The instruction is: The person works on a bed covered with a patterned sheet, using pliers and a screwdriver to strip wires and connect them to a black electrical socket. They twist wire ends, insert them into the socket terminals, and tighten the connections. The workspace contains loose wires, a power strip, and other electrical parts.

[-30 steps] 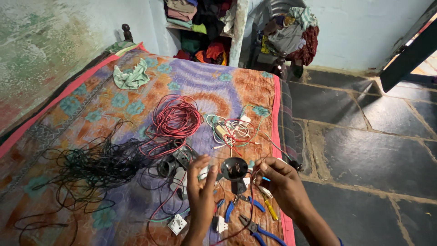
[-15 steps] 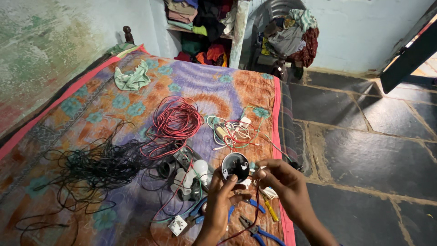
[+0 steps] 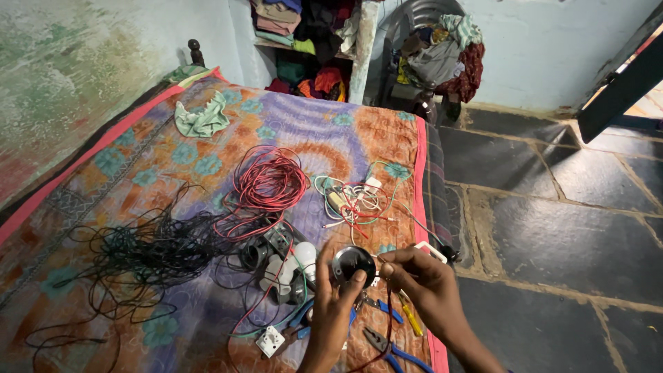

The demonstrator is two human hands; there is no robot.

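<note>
No packages, labels, signs or screens visible anywhere in view.

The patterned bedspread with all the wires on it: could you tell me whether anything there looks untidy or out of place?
Yes: the thin black wire sprawls in a loose tangle across the patterned bedspread, unlike the neatly looped red wire coil.

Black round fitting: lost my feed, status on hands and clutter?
Left hand grips black round fitting. Right hand pinches thin wire at its edge. Pliers, red wire coil lie close by.
</note>
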